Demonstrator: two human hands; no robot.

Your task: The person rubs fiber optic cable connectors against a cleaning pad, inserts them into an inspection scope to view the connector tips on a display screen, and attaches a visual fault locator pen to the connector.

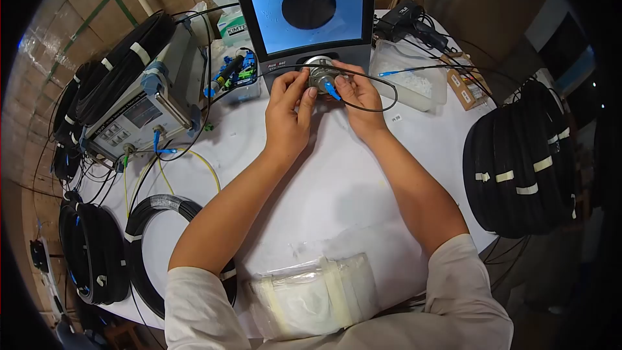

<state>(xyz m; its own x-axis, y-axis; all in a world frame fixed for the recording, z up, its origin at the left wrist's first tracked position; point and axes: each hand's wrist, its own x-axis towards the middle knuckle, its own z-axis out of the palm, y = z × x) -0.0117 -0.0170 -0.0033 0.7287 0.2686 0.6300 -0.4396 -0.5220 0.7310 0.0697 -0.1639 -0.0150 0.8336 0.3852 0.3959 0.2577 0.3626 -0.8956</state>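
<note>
A blue fibre-optic connector (pixel 332 89) sits in the round metal fitting (pixel 317 72) on the front of a grey inspection scope. My left hand (pixel 288 110) grips the left side of the fitting, thumb low and fingers above. On the other side, my right hand (pixel 364 100) is closed with its thumb by the connector; its fingertips are partly hidden behind the fitting. A black cable (pixel 394 94) loops out to the right around my right hand. Above, the scope's screen (pixel 272 0) shows a large dark disc on blue.
At left stands a test instrument (pixel 133 120) with cable coils on top. Black cable coils lie at front left (pixel 159 204) and right (pixel 512 162). A plastic-wrapped packet (pixel 311 298) lies near me. Behind my right hand are a clear bin (pixel 414 94) and a cardboard box (pixel 463 84).
</note>
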